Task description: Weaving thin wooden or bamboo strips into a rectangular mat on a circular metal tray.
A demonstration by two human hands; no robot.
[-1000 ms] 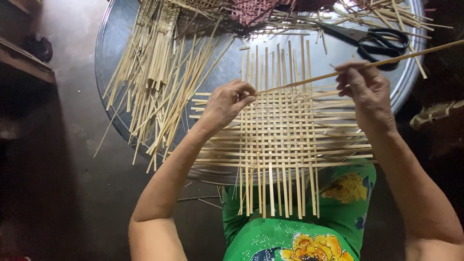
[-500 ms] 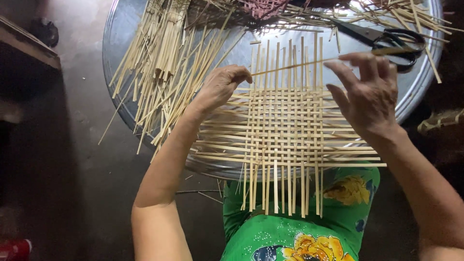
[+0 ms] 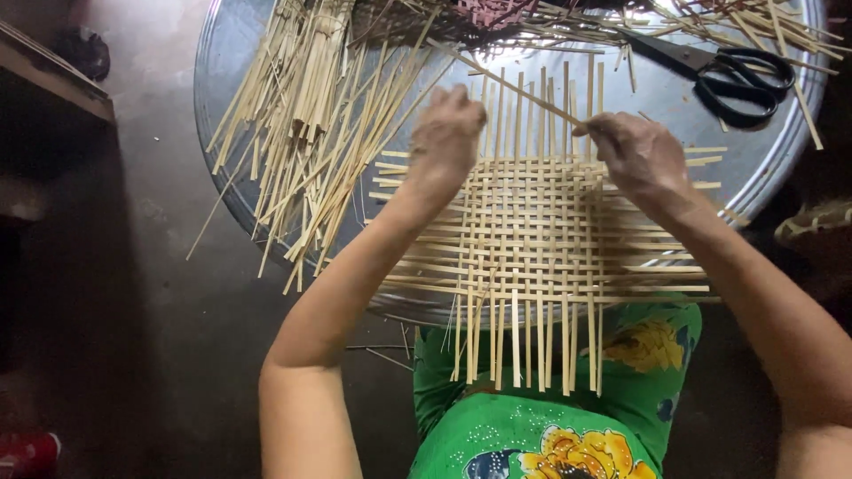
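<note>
While woven mat [image 3: 541,231] stayed put, right hand [image 3: 635,155], earlier spread open, pinched loose strip [image 3: 506,84] at mat's far edge; left hand [image 3: 444,137] curled there, grip unclear.

Premises present as an informal home craft workspace at floor level. Evidence: bare, stained concrete floor [image 3: 133,266] at left of frame; large round metal tray [image 3: 781,151] serving as work surface; loose bamboo strips [image 3: 311,115] heaped upper left; black scissors [image 3: 723,71] upper right; half-woven mat [image 3: 541,231] at centre.
</note>
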